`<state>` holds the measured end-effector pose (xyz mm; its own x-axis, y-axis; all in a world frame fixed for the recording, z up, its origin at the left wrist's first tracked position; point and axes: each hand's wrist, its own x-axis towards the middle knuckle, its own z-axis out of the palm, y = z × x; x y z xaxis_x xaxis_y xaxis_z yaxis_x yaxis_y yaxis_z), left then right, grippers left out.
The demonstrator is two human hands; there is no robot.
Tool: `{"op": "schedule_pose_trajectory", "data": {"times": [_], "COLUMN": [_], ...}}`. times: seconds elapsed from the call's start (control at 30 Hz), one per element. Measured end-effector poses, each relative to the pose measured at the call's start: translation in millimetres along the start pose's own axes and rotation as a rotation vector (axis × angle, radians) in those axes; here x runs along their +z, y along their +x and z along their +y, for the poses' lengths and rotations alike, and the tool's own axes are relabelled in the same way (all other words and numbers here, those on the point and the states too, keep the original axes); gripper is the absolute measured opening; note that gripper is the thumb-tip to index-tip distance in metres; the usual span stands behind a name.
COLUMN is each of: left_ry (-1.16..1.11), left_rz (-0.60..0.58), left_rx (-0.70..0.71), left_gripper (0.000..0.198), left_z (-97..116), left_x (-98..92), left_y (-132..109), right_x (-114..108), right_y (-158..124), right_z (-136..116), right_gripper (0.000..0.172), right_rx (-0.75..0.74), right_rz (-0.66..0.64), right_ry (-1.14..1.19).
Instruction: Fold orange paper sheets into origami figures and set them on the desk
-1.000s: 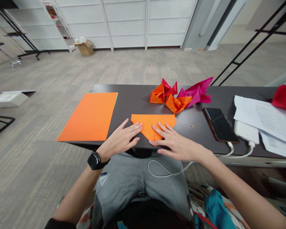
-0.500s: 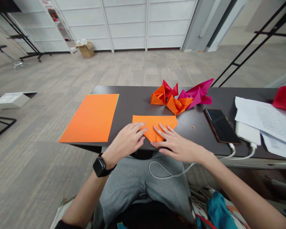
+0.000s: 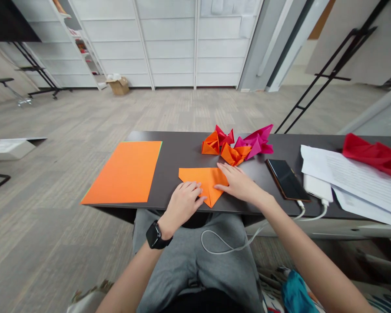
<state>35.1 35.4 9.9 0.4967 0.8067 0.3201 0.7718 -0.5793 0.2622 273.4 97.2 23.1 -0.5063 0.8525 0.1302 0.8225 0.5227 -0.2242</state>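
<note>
The left hand [image 3: 183, 207] and right hand [image 3: 237, 183] rest flat on a folded orange paper [image 3: 206, 183], with an orange sheet [image 3: 122, 174] left and a phone [image 3: 287, 179] right.

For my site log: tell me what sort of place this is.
Probably an office or similar workroom: carpet-tile flooring, a white panelled wall, and a dark table holding printed papers and a phone.

I'm looking at an orange paper [image 3: 204, 181] folded into a flat, wide triangle, its long straight edge facing away from me and its point toward me, lying on the dark worktop [image 3: 169, 174] near the front edge.
</note>
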Motion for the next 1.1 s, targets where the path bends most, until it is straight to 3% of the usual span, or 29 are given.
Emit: {"op": "schedule_pose_trajectory", "data": {"times": [0.2,0.27,0.4,0.53,0.63,0.8,0.97,1.1], "left_ry": [-0.093,-0.11,-0.075,-0.081,-0.07,-0.031,-0.047,-0.012], "left_rz": [-0.007,-0.016,-0.001,-0.049,-0.096,-0.065,-0.095,-0.109], "left_rx": [-0.05,-0.038,-0.102,-0.075,-0.034,-0.042,-0.007,0.037], "left_gripper": [0.01,0.015,0.04,0.068,0.07,0.075,0.062,0.051], "left_z": [-3.7,-11.9,-33.4,-49.8,-53.5,-53.1,-57.1,-55.0], "left_x": [-4.9,-8.2,-9.0,-8.9,-12.5,-16.8,-17.3,-20.4], "left_y": [9.9,17.2,33.1,45.9,53.3,61.7,66.5,67.2], "right_x": [0.1,-2.5,-7.8,-13.5,-15.2,-12.7,-13.2,-15.4], "right_y": [3.8,5.6,14.3,24.4,29.6,34.0,36.2,36.1], "right_z": [10.3,10.1,11.7,14.0,15.7,19.7,20.1,15.0], "right_gripper": [0.056,0.06,0.081,0.085,0.075,0.043,0.042,0.024], "right_rx": [-0.038,-0.038,-0.023,-0.022,-0.039,-0.052,-0.037,-0.075], "right_rz": [-0.018,-0.014,-0.014,-0.046,-0.08,-0.063,-0.03,-0.002], "right_ry": [0.008,0.009,-0.02,-0.023,0.017,0.066,0.07,0.059]}}
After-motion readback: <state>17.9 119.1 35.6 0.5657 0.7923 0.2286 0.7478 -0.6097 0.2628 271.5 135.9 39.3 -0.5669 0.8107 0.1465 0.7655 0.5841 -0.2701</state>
